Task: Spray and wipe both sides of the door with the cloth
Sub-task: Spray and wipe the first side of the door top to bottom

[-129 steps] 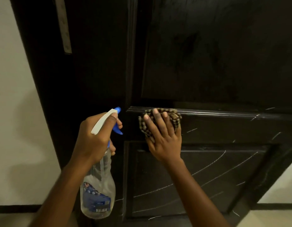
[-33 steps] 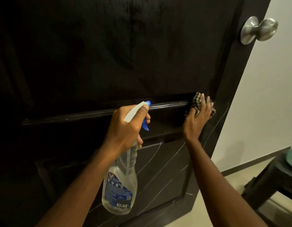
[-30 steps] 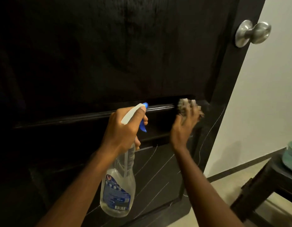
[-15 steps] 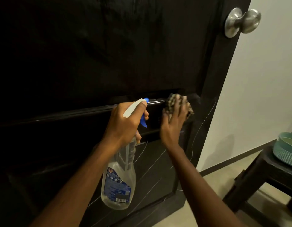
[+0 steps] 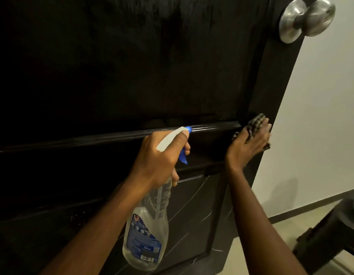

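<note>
A dark wooden door (image 5: 132, 66) fills most of the head view, with thin white scratch lines on its lower panel. My left hand (image 5: 160, 157) grips the neck of a clear spray bottle (image 5: 146, 229) with a white and blue trigger head, held in front of the middle rail. My right hand (image 5: 249, 143) presses a checked cloth (image 5: 255, 122) flat against the door's right stile, close to its free edge, at the height of the moulded rail. Most of the cloth is hidden under my fingers.
A round metal door knob (image 5: 307, 18) sticks out at the top right. A pale wall (image 5: 321, 126) and a dark skirting board lie past the door's edge. A dark wooden stool (image 5: 331, 241) stands at the lower right on a light floor.
My right hand has slid the cloth to the right along the rail, out to the door's edge stile. The left hand with the bottle has stayed in much the same place.
</note>
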### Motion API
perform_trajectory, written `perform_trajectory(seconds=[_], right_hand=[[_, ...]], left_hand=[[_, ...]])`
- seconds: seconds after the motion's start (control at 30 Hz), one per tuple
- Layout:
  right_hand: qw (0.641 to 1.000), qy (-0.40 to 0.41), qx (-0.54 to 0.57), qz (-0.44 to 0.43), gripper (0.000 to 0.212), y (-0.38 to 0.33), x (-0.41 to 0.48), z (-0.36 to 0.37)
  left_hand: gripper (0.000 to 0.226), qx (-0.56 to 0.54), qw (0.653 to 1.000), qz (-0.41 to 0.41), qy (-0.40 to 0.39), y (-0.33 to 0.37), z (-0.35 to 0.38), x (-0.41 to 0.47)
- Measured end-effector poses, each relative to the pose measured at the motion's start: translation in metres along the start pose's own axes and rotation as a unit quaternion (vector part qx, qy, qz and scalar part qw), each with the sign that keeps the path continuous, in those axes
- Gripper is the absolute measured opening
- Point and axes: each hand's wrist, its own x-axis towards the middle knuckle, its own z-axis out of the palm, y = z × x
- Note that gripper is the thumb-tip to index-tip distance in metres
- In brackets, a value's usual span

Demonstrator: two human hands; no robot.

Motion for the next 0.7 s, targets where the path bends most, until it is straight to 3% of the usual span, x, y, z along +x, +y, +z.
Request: perform_trajectory(seconds=[0.07,0.13,0.2,0.27,0.33,0.47,0.53,0.7], right_hand=[[0.997,0.042,0.020,0.067,0.064,-0.013,0.004,0.005],[0.998,0.040,0.018,0.055,0.063,-0.027,-0.020,0.012],[0.994,-0.039,-0.009,-0.106,0.066,-0.029,-0.060,0.012],[0.947,-0.142,-0.052,-0.283,0.067,-0.013,-0.083,0.002],[0.925,-0.167,-0.080,-0.332,0.068,0.004,-0.062,-0.005],[0.990,-0.060,-0.032,-0.126,0.065,0.006,0.004,-0.010],[0.998,-0.022,-0.004,-0.052,0.065,0.005,0.034,-0.013],[1.000,0.017,0.004,0.026,0.065,0.019,0.034,-0.011]], left_hand=[[0.043,-0.008,1.000,0.005,0.003,0.006,0.000,0.002],[0.044,-0.017,1.000,0.004,0.007,0.012,0.000,0.004],[0.046,-0.020,1.000,0.001,0.010,0.017,-0.002,0.006],[0.047,-0.018,1.000,0.003,0.009,0.020,-0.004,0.008],[0.047,-0.015,1.000,0.003,0.010,0.021,-0.004,0.010],[0.042,-0.008,1.000,0.000,0.009,0.020,0.000,0.015],[0.042,-0.004,1.000,0.002,-0.001,0.019,0.006,0.018],[0.044,-0.012,1.000,0.003,-0.024,0.014,0.019,0.021]])
